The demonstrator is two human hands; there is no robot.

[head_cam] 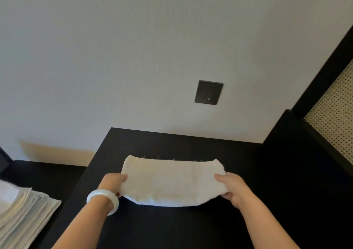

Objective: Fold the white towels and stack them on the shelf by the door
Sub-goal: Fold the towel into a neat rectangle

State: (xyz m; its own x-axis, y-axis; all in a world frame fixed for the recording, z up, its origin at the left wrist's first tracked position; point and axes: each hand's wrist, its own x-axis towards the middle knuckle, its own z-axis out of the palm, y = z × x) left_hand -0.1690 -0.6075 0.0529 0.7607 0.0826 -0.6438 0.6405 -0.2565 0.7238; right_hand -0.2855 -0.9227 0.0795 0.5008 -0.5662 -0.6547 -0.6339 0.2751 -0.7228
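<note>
A folded white towel (172,180) is held over the black shelf top (172,145), its frayed far edge toward the wall. My left hand (112,182) grips the towel's left end, thumb on top and fingers underneath. A white bangle sits on that wrist. My right hand (233,187) grips the right end the same way. The towel's near edge sags slightly between my hands. I cannot tell whether it touches the shelf.
A stack of white towels (23,210) lies on a lower black surface (47,174) at the left. A dark wall socket (208,92) is above the shelf. A black frame with a woven cane panel (332,115) rises at the right.
</note>
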